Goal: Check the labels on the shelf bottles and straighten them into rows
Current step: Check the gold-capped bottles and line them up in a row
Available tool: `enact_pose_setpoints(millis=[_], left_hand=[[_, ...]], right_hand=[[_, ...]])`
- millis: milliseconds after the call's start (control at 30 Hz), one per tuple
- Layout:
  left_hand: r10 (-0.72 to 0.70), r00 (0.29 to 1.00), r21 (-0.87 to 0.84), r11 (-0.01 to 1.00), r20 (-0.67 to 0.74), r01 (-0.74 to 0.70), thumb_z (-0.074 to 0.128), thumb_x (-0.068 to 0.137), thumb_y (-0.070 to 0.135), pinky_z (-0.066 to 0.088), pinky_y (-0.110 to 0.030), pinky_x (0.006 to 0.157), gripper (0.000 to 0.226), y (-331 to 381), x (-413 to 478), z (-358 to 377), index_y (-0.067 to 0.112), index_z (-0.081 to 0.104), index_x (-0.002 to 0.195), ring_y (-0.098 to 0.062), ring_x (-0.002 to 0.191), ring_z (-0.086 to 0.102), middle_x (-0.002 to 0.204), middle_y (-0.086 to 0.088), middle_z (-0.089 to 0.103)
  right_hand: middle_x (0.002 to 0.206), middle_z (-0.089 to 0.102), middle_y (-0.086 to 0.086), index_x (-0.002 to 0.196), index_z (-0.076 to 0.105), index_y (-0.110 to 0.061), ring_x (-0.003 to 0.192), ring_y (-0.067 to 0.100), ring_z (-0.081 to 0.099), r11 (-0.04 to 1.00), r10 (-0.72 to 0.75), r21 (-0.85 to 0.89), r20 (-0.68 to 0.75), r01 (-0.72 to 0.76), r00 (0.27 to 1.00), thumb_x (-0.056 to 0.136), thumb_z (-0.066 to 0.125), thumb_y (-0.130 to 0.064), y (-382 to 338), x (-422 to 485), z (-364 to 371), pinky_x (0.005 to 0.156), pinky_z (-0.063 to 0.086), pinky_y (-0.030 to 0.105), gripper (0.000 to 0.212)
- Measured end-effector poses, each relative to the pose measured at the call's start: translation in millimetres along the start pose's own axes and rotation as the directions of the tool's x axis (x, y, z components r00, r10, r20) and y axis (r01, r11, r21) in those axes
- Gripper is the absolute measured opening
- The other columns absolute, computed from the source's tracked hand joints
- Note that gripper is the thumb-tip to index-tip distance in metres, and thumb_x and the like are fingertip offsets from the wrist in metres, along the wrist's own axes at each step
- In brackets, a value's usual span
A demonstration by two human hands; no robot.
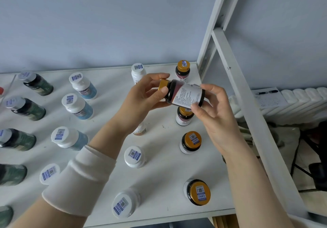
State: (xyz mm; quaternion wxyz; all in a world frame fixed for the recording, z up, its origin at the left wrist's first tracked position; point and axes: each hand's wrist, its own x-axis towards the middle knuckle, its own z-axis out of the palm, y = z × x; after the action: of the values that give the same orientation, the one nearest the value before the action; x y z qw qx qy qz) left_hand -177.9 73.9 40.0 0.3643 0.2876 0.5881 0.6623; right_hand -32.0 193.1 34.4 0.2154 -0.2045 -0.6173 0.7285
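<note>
Evidently the bottle (184,93) was off the shelf (162,176) to be read. It lay on its side in the air above the shelf's back right part, with its white label (187,94) turned up toward the camera and its gold cap (163,84) pointing left. The left hand (141,96) pinched the cap between thumb and fingertips. The right hand (215,114) gripped the base end, thumb on the near side and fingers curled behind. Holding it by the two ends left the print uncovered, and would probably let the bottle be rolled to bring more text round.

Below, other gold-capped bottles (190,141) stood upright in a line near the right edge. White-capped ones (134,157) made the next line, with blue-labelled (83,87) and green ones (26,109) further left. The lines looked loose rather than true. The held bottle likely belonged with the gold-capped line, but its slot was hidden behind the hands.
</note>
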Motion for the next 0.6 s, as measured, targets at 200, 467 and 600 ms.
enact_pose_setpoints(millis=[200,467,600], left_hand=[[-0.008,1.000,-0.241,0.970,-0.002,0.007,0.053,0.089,0.010,0.054,-0.030,0.082,0.029,-6.1,-11.9,8.5,0.013,0.051,0.118,-0.021,0.109,0.060,0.121,-0.004,0.060],[-0.235,0.972,-0.408,0.889,-0.013,0.210,0.032,0.100,0.031,0.057,-0.028,0.072,0.031,-8.5,-12.0,22.7,0.022,0.053,0.120,-0.018,0.087,0.068,0.110,-0.010,0.065],[-0.193,0.979,-0.285,0.944,-0.066,0.166,0.042,0.097,0.028,0.057,-0.030,0.079,0.021,-2.7,-3.9,24.5,0.022,0.057,0.110,-0.014,0.083,0.066,0.102,-0.002,0.064]], right_hand=[[0.114,0.061,0.000,0.114,0.049,-0.023,0.098,0.006,0.064,0.999,-0.035,-0.025,-0.111,0.033,0.993,0.067,0.074,-0.015,-5.6,-12.8,4.0,0.072,0.051,0.016,0.053],[0.104,0.050,0.002,0.111,0.057,-0.005,0.093,0.019,0.061,0.668,-0.521,-0.670,-0.108,0.325,0.847,0.063,0.081,-0.030,-2.3,-20.0,23.4,0.072,0.056,0.029,0.059],[0.111,0.054,0.016,0.110,0.051,-0.004,0.102,0.024,0.057,0.606,-0.571,-0.709,-0.072,0.360,0.818,0.063,0.081,-0.009,11.8,-26.4,21.2,0.077,0.058,0.036,0.056]])
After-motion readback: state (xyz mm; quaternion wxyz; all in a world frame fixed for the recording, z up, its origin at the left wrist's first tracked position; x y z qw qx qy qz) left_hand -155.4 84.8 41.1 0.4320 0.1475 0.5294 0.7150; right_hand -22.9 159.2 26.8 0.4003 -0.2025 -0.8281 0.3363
